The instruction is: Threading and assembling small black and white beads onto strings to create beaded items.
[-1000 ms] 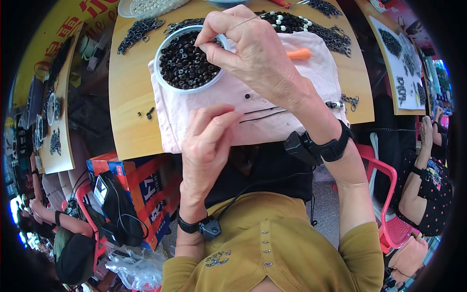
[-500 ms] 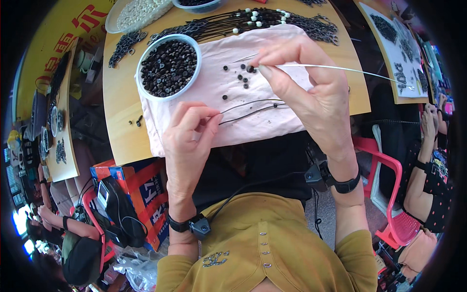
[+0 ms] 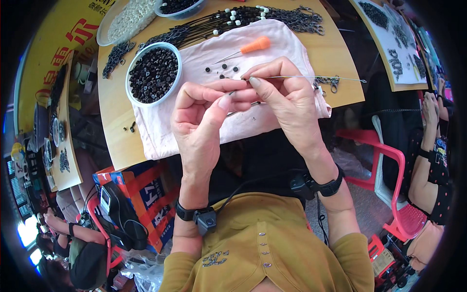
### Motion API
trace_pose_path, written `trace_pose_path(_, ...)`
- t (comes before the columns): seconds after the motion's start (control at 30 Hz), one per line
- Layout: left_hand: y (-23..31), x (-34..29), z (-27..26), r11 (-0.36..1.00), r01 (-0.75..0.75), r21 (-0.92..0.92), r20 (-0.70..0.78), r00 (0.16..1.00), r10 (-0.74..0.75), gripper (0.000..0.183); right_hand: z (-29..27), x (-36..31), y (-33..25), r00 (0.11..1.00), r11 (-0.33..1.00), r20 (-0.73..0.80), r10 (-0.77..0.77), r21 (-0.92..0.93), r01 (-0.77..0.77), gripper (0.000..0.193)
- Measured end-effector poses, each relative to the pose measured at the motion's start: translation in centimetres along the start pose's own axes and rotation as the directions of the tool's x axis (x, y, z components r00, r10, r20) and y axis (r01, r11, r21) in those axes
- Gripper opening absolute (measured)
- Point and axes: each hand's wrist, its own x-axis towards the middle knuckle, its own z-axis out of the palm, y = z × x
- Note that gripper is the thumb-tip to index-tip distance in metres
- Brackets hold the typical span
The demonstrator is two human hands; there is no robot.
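Close together over a pale pink cloth (image 3: 168, 141), both my hands have their fingertips nearly meeting. My right hand (image 3: 292, 104) pinches a long thin beading needle (image 3: 335, 78) between thumb and fingers; its free end reaches out to the right. My left hand (image 3: 202, 114) has thumb and fingers closed on a dark cord, of which only a short bit shows at the fingertips. Just beyond the hands lie several loose black beads (image 3: 224, 66) and an awl (image 3: 256, 45) with an orange handle. The fingers hide some beads and most of the cord.
A round tub (image 3: 146, 103) full of black beads stands left on the cloth. Behind are a tub of white beads (image 3: 131, 22), another of black beads, and a row of beaded cords (image 3: 204, 30) with metal clasps. A pink chair (image 3: 401, 170) is at right.
My left hand has risen and moved right, my right hand down to meet it. The needle has come along, and the orange awl handle now shows. The view has shifted slightly.
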Motion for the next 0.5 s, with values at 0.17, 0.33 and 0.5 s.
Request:
trace_pose_path(0.17,0.2,-0.8,0.2,0.998,0.055,0.031,-0.076,0.996,-0.052,0.033,-0.7,0.3,0.8,0.998,0.992,-0.034,-0.045,-0.120,0.041,0.007)
trace_pose_path(0.33,-0.1,-1.4,-0.5,0.994,0.099,0.040,-0.157,0.983,-0.091,0.016,-0.4,-0.2,-0.7,0.996,0.992,-0.039,-0.076,-0.105,0.071,0.006)
trace_pose_path(0.5,-0.1,-1.7,-0.6,0.988,0.081,0.129,-0.185,0.981,-0.057,0.013,0.1,-0.9,-2.0,0.980,0.973,0.104,-0.167,-0.141,0.181,0.008)
